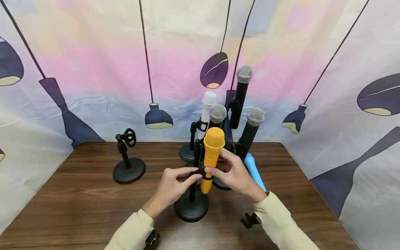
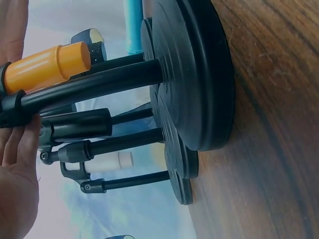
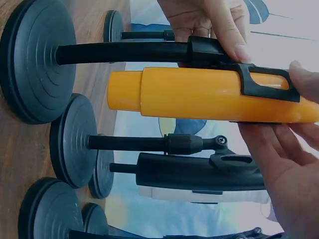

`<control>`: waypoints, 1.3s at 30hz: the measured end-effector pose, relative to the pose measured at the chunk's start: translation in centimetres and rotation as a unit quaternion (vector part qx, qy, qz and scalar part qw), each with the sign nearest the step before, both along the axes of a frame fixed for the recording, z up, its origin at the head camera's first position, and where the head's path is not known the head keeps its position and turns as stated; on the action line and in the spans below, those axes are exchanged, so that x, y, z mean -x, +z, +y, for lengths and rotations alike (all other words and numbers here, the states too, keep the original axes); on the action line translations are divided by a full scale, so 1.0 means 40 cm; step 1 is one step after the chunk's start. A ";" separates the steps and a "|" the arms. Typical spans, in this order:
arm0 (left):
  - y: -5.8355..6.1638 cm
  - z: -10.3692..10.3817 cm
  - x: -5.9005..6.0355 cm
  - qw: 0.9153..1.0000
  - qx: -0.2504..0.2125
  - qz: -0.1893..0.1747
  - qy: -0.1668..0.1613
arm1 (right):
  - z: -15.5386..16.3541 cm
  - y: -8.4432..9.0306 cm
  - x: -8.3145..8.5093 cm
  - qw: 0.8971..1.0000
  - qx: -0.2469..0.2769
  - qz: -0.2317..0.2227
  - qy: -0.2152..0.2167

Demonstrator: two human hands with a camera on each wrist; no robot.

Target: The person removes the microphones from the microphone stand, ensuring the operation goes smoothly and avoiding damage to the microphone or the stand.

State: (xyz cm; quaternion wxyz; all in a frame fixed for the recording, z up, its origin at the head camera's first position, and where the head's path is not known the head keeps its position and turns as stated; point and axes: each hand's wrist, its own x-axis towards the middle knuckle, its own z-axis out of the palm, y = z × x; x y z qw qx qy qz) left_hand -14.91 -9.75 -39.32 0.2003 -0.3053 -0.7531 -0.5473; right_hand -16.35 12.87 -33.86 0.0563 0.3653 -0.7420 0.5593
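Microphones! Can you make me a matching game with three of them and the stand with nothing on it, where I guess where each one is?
Things:
1. yellow microphone
2. blue microphone
3. white microphone
4. empty stand

Places:
A. alone at the table's left
B. lying on the table
C. held by both hands in a clip
D. upright at the back

Pairs: 1-C, 2-B, 3-D, 4-A

An empty black stand [image 1: 128, 163] sits alone left of centre on the dark wood tabletop [image 1: 78, 208]. Behind centre, a white microphone [image 1: 207, 109] and three black microphones with silver mesh heads [image 1: 244, 91] [image 1: 252, 130] [image 1: 217, 116] stand clustered in their holders. A blue microphone [image 1: 254, 175] lies lower right of them. A lamp-printed cloth backdrop [image 1: 93, 69] fills the top.
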 end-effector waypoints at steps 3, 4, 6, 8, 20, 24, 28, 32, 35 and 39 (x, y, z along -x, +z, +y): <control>0.000 -0.001 0.000 1.000 0.007 0.013 0.000 | -0.003 0.004 -0.006 0.999 -0.011 0.023 -0.031; 0.000 -0.001 -0.001 1.000 0.010 0.017 -0.001 | -0.004 0.005 -0.007 0.999 -0.016 0.031 -0.041; 0.001 -0.002 -0.001 0.999 0.015 0.031 -0.003 | -0.007 0.006 -0.010 0.997 -0.028 0.048 -0.060; 0.003 -0.003 -0.001 0.999 0.019 0.041 -0.006 | -0.010 0.007 -0.013 0.994 -0.039 0.067 -0.077; 0.006 -0.008 0.008 0.997 0.040 0.066 -0.012 | -0.026 -0.002 -0.024 0.982 -0.064 0.123 -0.131; 0.006 -0.011 0.006 0.998 0.037 0.057 -0.010 | -0.025 0.002 -0.021 0.987 -0.061 0.105 -0.110; 0.005 -0.012 0.006 0.998 0.035 0.058 -0.014 | -0.011 0.012 -0.016 0.995 -0.046 0.060 -0.059; 0.005 -0.013 0.005 0.998 0.034 0.053 -0.014 | -0.005 0.019 -0.010 0.995 -0.056 0.063 -0.057; 0.005 -0.012 0.004 0.998 0.031 0.049 -0.013 | -0.010 0.020 -0.009 0.990 -0.069 0.092 -0.079; 0.005 -0.010 0.005 0.998 0.030 0.053 -0.015 | -0.013 0.022 -0.012 0.986 -0.080 0.108 -0.094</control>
